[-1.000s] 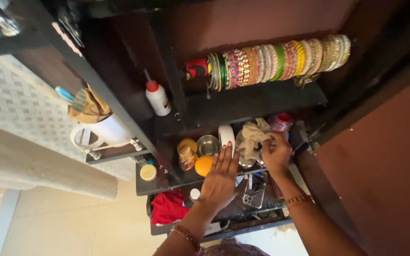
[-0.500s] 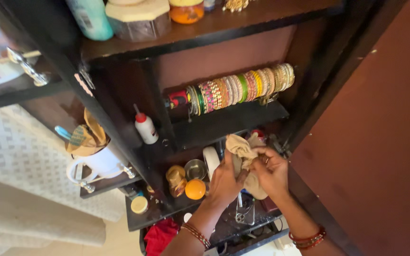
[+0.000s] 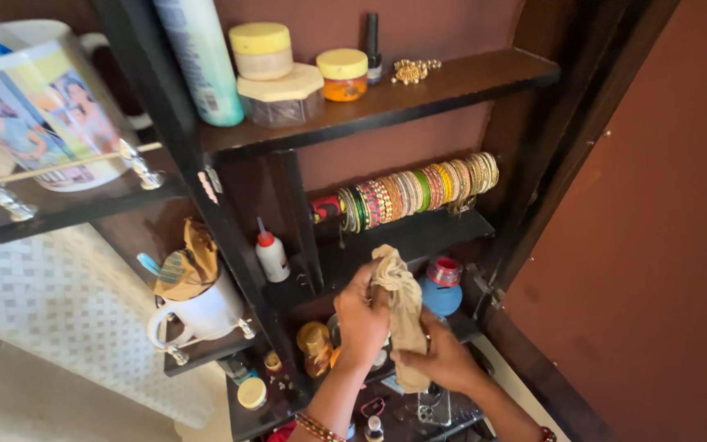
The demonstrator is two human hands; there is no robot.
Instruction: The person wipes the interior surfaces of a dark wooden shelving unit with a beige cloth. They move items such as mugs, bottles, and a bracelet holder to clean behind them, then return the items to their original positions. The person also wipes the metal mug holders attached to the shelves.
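As both hands closed on a crumpled beige cloth (image 3: 401,319) in front of a dark wooden shelf unit (image 3: 386,106), the head camera looked down over the person's forearms. The left hand (image 3: 362,319) had its grip pressed around the upper part of the cloth, fingers curled over the bunched fabric, while the right hand (image 3: 443,358) pinched the lower part from the other side. The cloth hung between the two hands, just below the row of coloured bangles (image 3: 407,192) strung on a horizontal rod, and just in front of a blue round container with a red lid (image 3: 442,288) that stood to the right of the cloth. A small white squeeze bottle with a red nozzle (image 3: 272,255) stood to the left of the cloth, on the same shelf level. Further left of it, a white ceramic mug (image 3: 202,315) stuffed with folded brown paper sat on a small side ledge. Above the bangles, the top shelf carried two yellow-lidded jars (image 3: 344,75), a pale octagonal box (image 3: 281,94) and a tall light-blue bottle (image 3: 202,57). Below the cloth, amber glass jars (image 3: 314,344) crowded a lower shelf beside the left wrist, which wore red and gold bangles (image 3: 314,426).
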